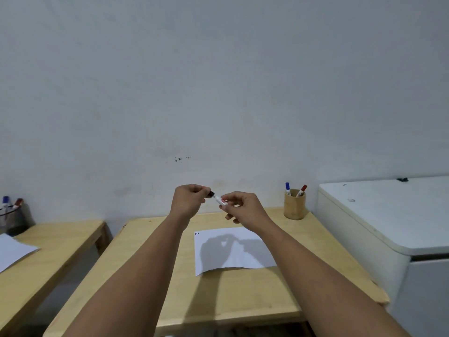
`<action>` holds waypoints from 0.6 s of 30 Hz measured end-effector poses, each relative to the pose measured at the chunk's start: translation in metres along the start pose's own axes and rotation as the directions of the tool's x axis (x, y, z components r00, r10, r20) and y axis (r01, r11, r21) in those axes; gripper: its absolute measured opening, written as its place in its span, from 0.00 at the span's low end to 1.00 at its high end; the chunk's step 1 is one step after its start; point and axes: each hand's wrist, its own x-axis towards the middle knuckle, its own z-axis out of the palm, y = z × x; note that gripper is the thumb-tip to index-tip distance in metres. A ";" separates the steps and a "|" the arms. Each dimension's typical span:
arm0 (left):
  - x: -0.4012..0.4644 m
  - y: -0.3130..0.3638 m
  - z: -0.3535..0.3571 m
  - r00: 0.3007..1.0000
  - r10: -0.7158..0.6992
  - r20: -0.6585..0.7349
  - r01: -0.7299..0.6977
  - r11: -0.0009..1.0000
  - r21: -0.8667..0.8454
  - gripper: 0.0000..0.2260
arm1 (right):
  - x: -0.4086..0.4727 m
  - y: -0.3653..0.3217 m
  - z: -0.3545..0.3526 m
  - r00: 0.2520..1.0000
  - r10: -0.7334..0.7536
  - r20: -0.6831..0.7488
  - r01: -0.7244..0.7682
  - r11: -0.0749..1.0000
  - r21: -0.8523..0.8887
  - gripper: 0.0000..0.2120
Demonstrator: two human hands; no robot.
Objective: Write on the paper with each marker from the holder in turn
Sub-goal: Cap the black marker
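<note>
I hold a white marker raised above the wooden table, between both hands. My right hand grips its white barrel. My left hand pinches the dark cap at the marker's left end; whether the cap is on or just off is unclear. Below lies a white sheet of paper with three short marks at its top left corner. A round wooden holder stands at the table's far right, with a blue-capped marker and a red-capped marker in it.
A white chest-like appliance stands right of the table. To the left, a second wooden table carries another sheet and a dark mesh holder with markers. A plain wall rises behind.
</note>
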 end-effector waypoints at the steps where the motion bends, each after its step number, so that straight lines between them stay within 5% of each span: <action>1: -0.001 0.001 0.002 1.000 0.006 0.012 -0.006 1.000 0.021 0.07 | 0.000 -0.001 -0.002 1.000 -0.001 -0.001 0.001 1.000 -0.001 0.08; 11: -0.006 -0.014 0.049 0.999 -0.003 0.044 0.002 1.000 0.023 0.08 | 0.000 0.017 -0.024 0.998 0.025 -0.059 -0.028 0.998 -0.055 0.05; 18: 0.026 -0.003 0.106 0.964 0.021 0.264 -0.043 0.996 0.076 0.11 | 0.023 0.043 -0.088 0.988 0.060 -0.139 -0.081 0.986 -0.146 0.14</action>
